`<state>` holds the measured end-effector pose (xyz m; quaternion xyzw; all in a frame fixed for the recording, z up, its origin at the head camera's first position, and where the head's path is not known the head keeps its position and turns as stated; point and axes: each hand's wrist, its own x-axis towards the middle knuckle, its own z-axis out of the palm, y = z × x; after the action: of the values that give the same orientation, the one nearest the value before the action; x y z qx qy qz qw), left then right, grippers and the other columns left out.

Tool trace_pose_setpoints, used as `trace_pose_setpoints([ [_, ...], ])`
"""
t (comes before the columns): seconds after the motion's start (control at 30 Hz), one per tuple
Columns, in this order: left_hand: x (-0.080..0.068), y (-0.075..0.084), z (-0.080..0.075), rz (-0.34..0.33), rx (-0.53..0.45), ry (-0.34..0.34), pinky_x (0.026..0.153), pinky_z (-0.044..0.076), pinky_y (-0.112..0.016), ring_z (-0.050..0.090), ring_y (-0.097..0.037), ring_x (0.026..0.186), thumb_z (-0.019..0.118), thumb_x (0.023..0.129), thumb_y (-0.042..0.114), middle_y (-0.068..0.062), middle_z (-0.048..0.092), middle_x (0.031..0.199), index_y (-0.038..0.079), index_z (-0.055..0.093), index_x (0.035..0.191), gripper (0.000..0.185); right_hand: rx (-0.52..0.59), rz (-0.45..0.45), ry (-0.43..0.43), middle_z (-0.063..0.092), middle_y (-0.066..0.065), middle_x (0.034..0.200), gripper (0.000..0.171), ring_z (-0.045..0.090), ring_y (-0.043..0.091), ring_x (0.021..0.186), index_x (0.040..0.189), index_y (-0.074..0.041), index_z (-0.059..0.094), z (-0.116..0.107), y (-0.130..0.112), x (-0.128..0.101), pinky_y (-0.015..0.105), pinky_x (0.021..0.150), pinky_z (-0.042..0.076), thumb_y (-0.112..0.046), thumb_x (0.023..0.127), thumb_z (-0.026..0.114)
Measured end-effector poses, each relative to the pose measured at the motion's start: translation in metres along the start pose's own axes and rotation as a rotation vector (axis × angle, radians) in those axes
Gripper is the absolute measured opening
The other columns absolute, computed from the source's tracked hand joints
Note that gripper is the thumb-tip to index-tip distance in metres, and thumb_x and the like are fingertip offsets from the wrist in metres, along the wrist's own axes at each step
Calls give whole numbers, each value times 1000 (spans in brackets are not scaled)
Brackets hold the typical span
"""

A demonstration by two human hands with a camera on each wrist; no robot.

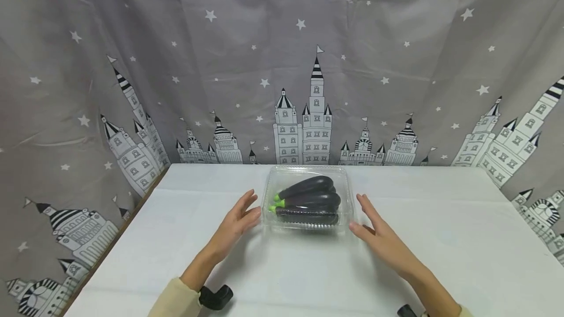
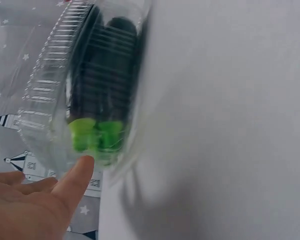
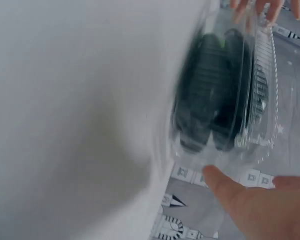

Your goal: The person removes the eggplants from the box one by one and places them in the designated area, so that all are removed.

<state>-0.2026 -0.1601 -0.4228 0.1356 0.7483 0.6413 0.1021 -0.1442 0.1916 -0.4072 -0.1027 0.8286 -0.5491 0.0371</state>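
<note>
Eggplants lie shut inside a clear plastic clamshell box at the middle of the frame, on the white table. Left hand and right hand flank it, fingers straight and holding nothing (apparently bracketing the box to steady it).

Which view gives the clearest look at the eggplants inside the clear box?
The head view: both eggplants lie whole and sharp in the clear plastic box, green stems pointing left. The left wrist view shows them blurred, from the stem ends, behind ribbed plastic. The right wrist view shows only their dark rounded ends, motion-blurred.
</note>
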Motion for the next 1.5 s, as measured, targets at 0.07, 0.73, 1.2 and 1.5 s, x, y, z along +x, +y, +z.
trace_pose_setpoints([
  [0.07, -2, -3, 2, -8, -18, -11, 109, 35, -49, 27, -40, 143, 56, 100, 23, -21, 14, 161, 7, 10, 159, 76, 60, 16, 18, -4, 12, 165, 76, 2, 38, 149, 160, -16, 11, 6, -1, 3, 60, 113, 15, -33, 101, 56],
  [0.73, 2, -19, 18, -27, 26, 1, 114, 23, -46, 17, -40, 146, 75, 87, 13, -17, 10, 163, 1, 5, 158, 101, 242, 80, 2, -2, 14, 164, 107, 7, 39, 148, 160, -14, 3, 26, 10, 13, 48, 115, 17, -17, 84, 78],
  [1.2, 5, -20, 19, -40, 1, 40, 112, 27, -44, 24, -39, 144, 75, 87, 8, -23, 22, 158, -2, 9, 156, 96, 226, 18, 17, -5, 15, 164, 102, 10, 39, 148, 160, -11, 7, 27, 15, 16, 39, 112, 24, -9, 85, 77],
  [1.5, 7, -24, 18, -23, 27, 51, 114, 22, -48, 25, -39, 144, 71, 90, 8, -23, 24, 158, -4, 15, 155, 87, 217, 28, 15, -7, 15, 164, 99, 10, 39, 148, 160, -14, 8, 27, 16, 18, 41, 111, 28, -6, 86, 74],
])
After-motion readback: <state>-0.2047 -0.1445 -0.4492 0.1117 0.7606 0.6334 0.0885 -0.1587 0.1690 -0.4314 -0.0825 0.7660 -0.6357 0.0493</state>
